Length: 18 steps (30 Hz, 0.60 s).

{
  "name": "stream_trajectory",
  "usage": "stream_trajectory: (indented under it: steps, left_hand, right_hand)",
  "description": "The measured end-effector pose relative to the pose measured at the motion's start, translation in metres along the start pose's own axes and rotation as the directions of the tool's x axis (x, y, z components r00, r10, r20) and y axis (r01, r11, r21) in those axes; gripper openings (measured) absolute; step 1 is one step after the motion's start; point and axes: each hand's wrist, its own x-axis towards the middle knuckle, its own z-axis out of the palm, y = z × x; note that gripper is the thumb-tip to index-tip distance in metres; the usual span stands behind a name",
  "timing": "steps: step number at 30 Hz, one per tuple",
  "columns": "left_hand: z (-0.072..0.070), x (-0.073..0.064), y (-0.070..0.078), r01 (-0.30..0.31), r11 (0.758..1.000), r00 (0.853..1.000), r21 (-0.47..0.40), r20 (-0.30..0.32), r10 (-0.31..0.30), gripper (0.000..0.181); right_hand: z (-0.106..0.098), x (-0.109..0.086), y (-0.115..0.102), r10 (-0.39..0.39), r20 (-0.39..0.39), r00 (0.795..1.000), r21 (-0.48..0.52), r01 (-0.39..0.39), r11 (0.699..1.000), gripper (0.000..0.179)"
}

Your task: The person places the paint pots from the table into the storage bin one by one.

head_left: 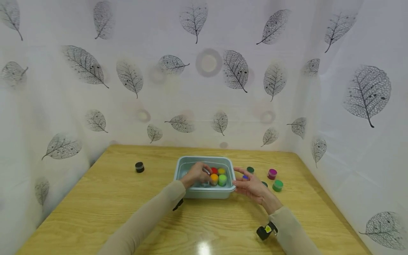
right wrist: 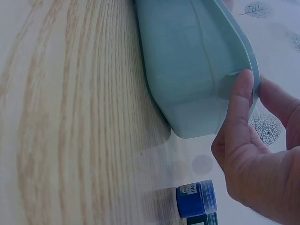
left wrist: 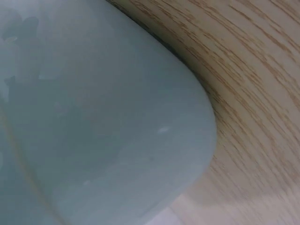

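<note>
Left forearm [head_left: 149, 212] extends forward, left hand [head_left: 196, 174] with fingers [head_left: 205, 178] curled; right forearm [head_left: 294, 228] angles inward, right hand [head_left: 253, 187] with digits [right wrist: 240, 91] parted

Tub [head_left: 210, 195]: pale blue-green, open-topped, level, rim pinched at its right end by right hand [head_left: 253, 187] | jar [head_left: 206, 171]: inside tub, between left hand's [head_left: 196, 174] fingers, mostly hidden, colour unclear | orange jar [head_left: 214, 180]: upright, just beside left fingertips | light-green jar [head_left: 222, 180]: upright, toward right grip | red jar [head_left: 214, 171], yellow jar [head_left: 221, 171]: behind those two

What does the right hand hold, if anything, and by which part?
The right hand appears to hold the blue-green tray by its rim, at the right end.
</note>
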Motion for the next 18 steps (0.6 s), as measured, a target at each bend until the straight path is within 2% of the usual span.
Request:
stream_trajectory:
  steps: [3,7,15,18]
  left_hand:
    - [-0.0025,-0.0013,0.0001,-0.036,0.999,0.999,-0.013,-0.015,0.036,0.028]
    - [-0.0055,-0.0037,0.0028,-0.058,0.996,0.998,-0.074,-0.031,0.055,0.024]
    - [-0.0087,-0.0034,0.0038,-0.007,0.981,0.998,-0.194,-0.060,-0.005,0.021]
    - [-0.0103,-0.0022,0.0039,-0.017,0.979,0.995,-0.202,-0.099,-0.004,0.017]
  right_hand:
    - [0.0005,0.0003,-0.0007,0.001,-0.002,1.000,-0.002,-0.001,1.000,0.071]
    - [0.0008,0.0004,-0.0014,-0.002,-0.002,1.000,0.002,0.002,1.000,0.071]
    - [0.0020,-0.0009,-0.0013,0.000,0.000,1.000,0.007,0.000,1.000,0.071]
    - [0.0014,-0.0013,-0.0017,0.002,-0.001,1.000,0.010,-0.002,1.000,0.071]
